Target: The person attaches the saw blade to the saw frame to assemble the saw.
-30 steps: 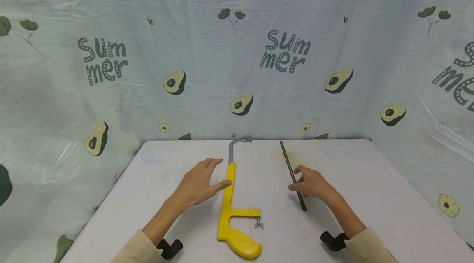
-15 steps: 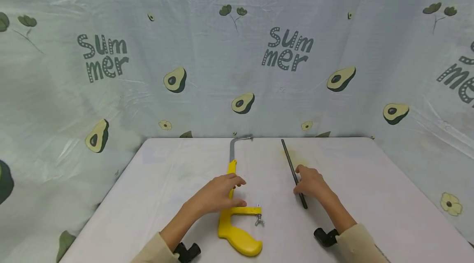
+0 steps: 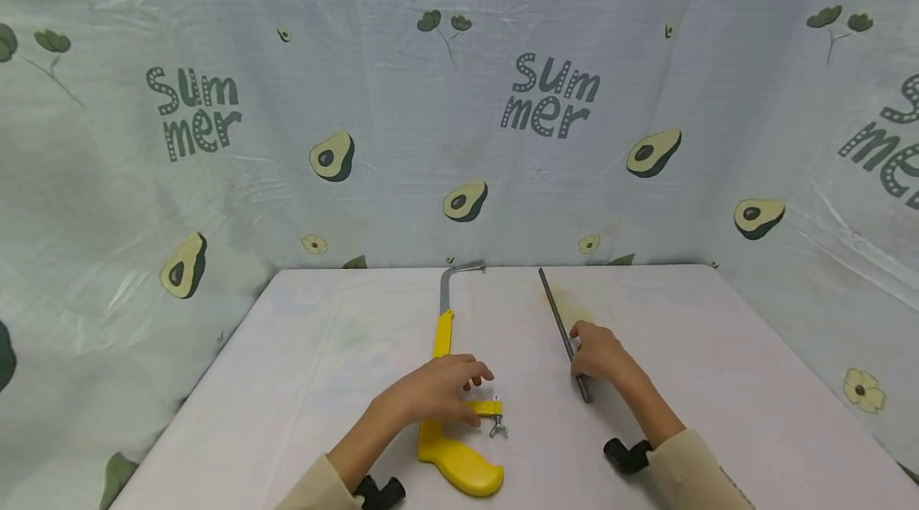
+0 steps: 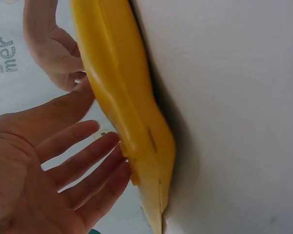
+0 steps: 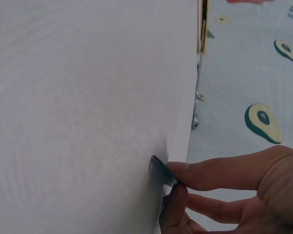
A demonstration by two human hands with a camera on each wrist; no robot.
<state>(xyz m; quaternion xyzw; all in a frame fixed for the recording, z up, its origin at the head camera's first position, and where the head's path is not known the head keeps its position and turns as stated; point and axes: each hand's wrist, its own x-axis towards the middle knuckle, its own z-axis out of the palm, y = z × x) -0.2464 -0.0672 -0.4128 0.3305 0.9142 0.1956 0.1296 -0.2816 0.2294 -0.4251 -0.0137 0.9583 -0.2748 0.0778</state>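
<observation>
A yellow hacksaw frame (image 3: 465, 468) lies on the table, its grey bent end pointing away and a wing nut (image 3: 498, 430) on its short yellow arm. My left hand (image 3: 441, 389) is over the middle of the frame, hiding part of it. In the left wrist view its fingers reach out loosely beside the yellow handle (image 4: 122, 73), not curled round it. On the right, my right hand (image 3: 601, 352) pinches a thin dark rod (image 3: 554, 306) near its close end. The right wrist view shows thumb and fingers at the dark rod (image 5: 159, 171).
A white table (image 3: 345, 334) carries these things. Behind it hangs a pale cloth (image 3: 388, 95) printed with avocados and lettering, which also runs along both sides. Black wrist mounts (image 3: 627, 456) sit under the sleeves.
My left hand has come nearer and to the right, from beside the frame's upper part to over its short arm. The right fingers have closed on the rod.
</observation>
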